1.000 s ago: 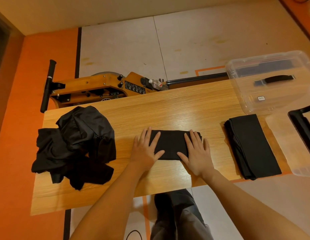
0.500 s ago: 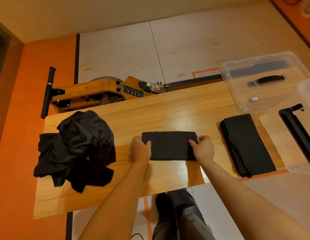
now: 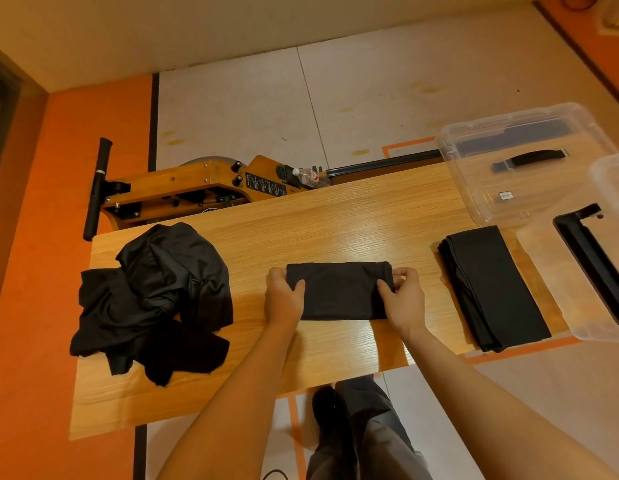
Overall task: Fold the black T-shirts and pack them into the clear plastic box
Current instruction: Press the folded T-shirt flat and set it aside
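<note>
Matt black cloth folded T-shirt (image 3: 339, 291) lies on a glossy wood-grain table (image 3: 335, 223) near a clear, smooth plastic box (image 3: 522, 161).

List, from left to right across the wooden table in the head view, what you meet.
Pile of unfolded black T-shirts → left hand → folded T-shirt gripped at both ends → right hand → stack of folded T-shirts → clear plastic box.

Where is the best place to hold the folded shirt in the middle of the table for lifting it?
Probably at its two short ends, from left and right. The folded shirt lies as a wide, flat bundle, and the left hand and right hand already pinch those ends, which should keep the folds together.
</note>
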{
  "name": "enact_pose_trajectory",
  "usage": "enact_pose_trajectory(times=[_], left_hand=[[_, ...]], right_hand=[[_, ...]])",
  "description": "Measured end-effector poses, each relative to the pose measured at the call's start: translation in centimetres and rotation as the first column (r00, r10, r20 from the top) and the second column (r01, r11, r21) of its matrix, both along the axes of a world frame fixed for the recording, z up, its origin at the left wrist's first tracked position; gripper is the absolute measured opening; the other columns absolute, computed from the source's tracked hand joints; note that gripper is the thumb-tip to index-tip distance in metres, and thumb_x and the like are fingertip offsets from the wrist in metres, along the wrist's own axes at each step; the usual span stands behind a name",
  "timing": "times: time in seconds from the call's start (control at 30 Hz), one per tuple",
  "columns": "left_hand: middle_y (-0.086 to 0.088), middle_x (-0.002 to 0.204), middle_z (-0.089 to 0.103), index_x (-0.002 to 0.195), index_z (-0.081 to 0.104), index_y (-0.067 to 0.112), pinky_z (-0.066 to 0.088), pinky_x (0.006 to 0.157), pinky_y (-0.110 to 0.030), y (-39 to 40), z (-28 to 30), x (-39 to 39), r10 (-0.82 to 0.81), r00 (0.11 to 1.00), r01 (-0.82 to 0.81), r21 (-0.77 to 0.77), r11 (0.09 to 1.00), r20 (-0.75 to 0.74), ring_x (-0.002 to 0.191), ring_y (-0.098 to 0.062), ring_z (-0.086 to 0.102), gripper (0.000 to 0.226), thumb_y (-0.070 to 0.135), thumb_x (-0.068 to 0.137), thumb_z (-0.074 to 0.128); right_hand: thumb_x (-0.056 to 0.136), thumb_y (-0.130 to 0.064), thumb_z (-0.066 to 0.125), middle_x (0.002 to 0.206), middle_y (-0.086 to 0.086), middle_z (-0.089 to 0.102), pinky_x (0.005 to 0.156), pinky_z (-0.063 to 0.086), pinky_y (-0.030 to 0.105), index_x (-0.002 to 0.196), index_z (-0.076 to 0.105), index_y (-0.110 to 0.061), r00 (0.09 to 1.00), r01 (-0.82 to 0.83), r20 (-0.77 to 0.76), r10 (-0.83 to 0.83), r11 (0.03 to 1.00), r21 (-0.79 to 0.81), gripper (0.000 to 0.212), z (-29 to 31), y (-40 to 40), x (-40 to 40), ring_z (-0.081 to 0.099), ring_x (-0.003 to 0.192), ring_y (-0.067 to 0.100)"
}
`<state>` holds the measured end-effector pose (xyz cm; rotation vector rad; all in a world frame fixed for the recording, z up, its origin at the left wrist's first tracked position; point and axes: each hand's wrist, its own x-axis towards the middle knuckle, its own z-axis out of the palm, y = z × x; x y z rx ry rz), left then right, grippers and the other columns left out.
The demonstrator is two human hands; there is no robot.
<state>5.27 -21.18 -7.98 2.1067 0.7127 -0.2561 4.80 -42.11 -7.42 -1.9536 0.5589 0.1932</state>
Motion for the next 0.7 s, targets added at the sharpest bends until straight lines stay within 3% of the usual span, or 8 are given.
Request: enact_pose_trajectory(times=[0.1,0.17,0.23,0.33,0.43,0.7], left_hand=[[-0.002,0.108,0.049,0.118,0.033,0.01,0.043,0.058,-0.032,0.1,0.4,-0.2,0.003,1.0,-0.003,-0.019,1.0,0.014,0.07,-0.023,0.057,0.036,0.008,0.092,0.057],[0.001,0.11,0.043,0.114,0.034,0.014,0.044,0.063,-0.034,0.3,0.5,-0.5,-0.072,0.995,0.073,-0.011,0.997,0.076,0.072,-0.013,0.054,0.033,0.001,0.091,0.054],[0.002,0.108,0.05,0.107,0.041,0.018,0.044,0.068,-0.031,0.6,0.6,-0.3,-0.14,0.981,0.137,0.035,0.99,0.131,0.076,-0.002,0.047,0.026,-0.001,0.092,0.051],[0.003,0.106,0.057,0.099,0.053,0.023,0.04,0.071,-0.026,0.7,1.1,1.2,-0.232,0.964,0.221,0.093,0.971,0.128,0.087,-0.016,0.055,0.021,0.003,0.094,0.049],[0.0,0.122,0.058,0.11,0.062,0.022,0.043,0.089,-0.028,0.4,2.1,3.7,-0.305,0.946,0.295,0.105,0.95,0.104,0.113,-0.018,0.053,0.024,0.006,0.096,0.049],[-0.003,0.13,0.056,0.127,0.059,0.02,0.045,0.098,-0.033,-3.0,7.3,13.1,-0.528,0.847,0.504,0.217,0.836,0.066,0.12,-0.022,0.052,0.048,0.007,0.082,0.071]], right_hand=[[0.098,-0.015,0.055,0.091,-0.007,0.059,0.072,0.054,0.03,0.119,0.041,-0.016,1.0,-0.008,0.026,0.007,1.0,0.007,0.025,0.1,-0.2,-0.4,0.061,0.084,0.009],[0.098,-0.01,0.052,0.092,-0.008,0.059,0.074,0.053,0.03,0.114,0.049,-0.015,0.996,-0.061,0.058,0.064,0.997,-0.049,0.017,0.1,-0.5,-0.7,0.06,0.083,0.008],[0.098,-0.006,0.051,0.096,-0.005,0.062,0.079,0.051,0.026,0.107,0.06,-0.015,0.991,-0.093,0.091,0.102,0.991,-0.095,0.016,-0.1,-0.7,-0.8,0.059,0.088,0.009],[0.098,-0.007,0.051,0.106,-0.002,0.066,0.083,0.047,0.017,0.108,0.069,-0.016,0.99,-0.1,0.09,0.111,0.988,-0.114,0.023,0.0,-1.0,-0.4,0.058,0.098,0.01],[0.097,-0.01,0.055,0.114,0.001,0.066,0.093,0.052,0.032,0.117,0.067,-0.015,0.993,-0.076,0.079,0.082,0.993,-0.086,0.024,1.0,-1.5,0.6,0.058,0.103,0.012],[0.089,-0.008,0.068,0.127,0.004,0.058,0.098,0.052,0.038,0.131,0.059,-0.016,0.995,-0.031,0.089,0.038,0.996,-0.081,0.044,3.9,-4.5,5.2,0.058,0.114,0.019]])
